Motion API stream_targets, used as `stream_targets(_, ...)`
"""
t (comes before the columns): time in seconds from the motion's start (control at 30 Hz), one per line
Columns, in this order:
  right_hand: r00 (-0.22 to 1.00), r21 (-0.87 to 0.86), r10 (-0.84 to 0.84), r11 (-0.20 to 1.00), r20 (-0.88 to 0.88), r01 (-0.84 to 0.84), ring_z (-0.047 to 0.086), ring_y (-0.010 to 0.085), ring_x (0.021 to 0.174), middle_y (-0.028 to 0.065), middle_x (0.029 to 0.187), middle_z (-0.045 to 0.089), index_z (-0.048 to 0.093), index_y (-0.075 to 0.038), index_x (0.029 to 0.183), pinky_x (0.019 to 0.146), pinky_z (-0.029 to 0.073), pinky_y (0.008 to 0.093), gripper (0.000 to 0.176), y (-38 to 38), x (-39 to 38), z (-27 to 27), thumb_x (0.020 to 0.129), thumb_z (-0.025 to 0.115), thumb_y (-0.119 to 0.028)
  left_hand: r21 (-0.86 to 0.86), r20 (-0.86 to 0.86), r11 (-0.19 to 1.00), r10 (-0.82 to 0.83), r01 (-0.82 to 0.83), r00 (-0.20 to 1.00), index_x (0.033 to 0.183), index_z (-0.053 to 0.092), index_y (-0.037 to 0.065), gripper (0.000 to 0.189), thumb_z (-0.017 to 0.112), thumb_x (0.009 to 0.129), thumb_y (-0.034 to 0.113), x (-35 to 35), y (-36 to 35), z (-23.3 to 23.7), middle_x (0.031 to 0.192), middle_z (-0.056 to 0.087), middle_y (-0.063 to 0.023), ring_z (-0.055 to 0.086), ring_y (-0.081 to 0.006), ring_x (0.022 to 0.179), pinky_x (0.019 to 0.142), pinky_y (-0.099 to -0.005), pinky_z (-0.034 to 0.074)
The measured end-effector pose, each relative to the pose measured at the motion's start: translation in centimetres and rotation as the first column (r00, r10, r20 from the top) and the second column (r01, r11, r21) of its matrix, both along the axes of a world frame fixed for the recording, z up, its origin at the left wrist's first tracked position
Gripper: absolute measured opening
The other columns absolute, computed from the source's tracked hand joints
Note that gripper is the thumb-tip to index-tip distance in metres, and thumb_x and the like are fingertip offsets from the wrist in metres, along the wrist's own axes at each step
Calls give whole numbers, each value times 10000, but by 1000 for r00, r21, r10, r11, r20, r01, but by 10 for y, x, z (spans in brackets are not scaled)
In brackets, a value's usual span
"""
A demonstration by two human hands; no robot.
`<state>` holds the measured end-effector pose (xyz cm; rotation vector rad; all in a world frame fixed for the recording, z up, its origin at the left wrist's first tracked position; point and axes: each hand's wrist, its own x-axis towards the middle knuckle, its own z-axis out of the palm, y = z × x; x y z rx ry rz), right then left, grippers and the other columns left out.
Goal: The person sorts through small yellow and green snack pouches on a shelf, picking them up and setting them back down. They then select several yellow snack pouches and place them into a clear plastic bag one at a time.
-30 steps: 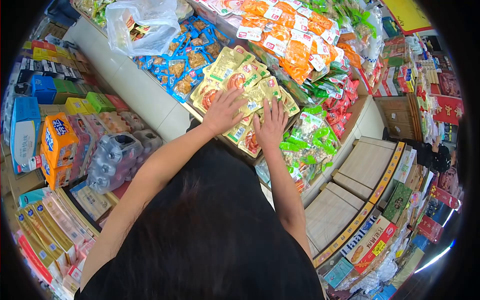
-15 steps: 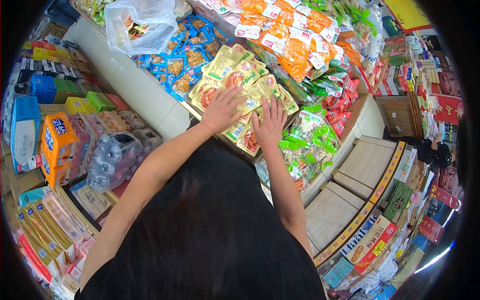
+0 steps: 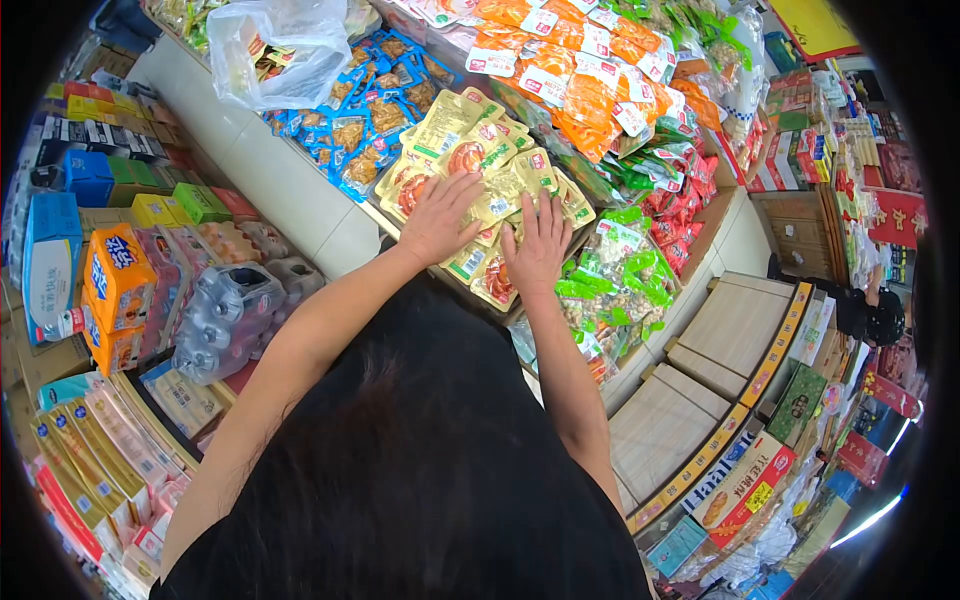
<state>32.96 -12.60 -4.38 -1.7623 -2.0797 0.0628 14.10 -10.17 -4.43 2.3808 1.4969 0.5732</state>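
Observation:
A heap of gold snack packets (image 3: 440,127) with red and green print fills a bin right in front of my body. My left hand (image 3: 443,222) lies flat on the packets, its fingers stretched toward the middle of the heap. On the right side of the same heap rests my right hand (image 3: 539,245), palm down with fingers spread. Neither hand has its fingers closed round a packet. The packets under both palms are hidden. Beyond the heap to the left are blue packets (image 3: 385,115) of brown snacks, and to the right are clear-and-green packets (image 3: 618,265).
Orange packets (image 3: 590,100) are piled farther back, with red packets (image 3: 680,225) beside them. A white plastic bag (image 3: 278,60) lies at the upper left. Wrapped bottles (image 3: 225,325) and orange packages (image 3: 118,280) stand left; a person in dark clothes (image 3: 872,312) is far right.
Both hands stay on the gold packets, almost unmoved. The person in dark clothes at the far right has shifted slightly.

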Motion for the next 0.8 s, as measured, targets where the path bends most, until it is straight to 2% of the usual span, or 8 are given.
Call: stream_targets(0.8,1000,-31,9,999,-29,-10,292,330,1336,121,1432,352,413,-127,1362,1065,215,542,571,0,1,3,853,566,-336,39,6,999,-9,8,1000,1258,504,163,479,608,817,318,0,0,1,1412,380,-41,313,-218,1330,1078,-462,239)
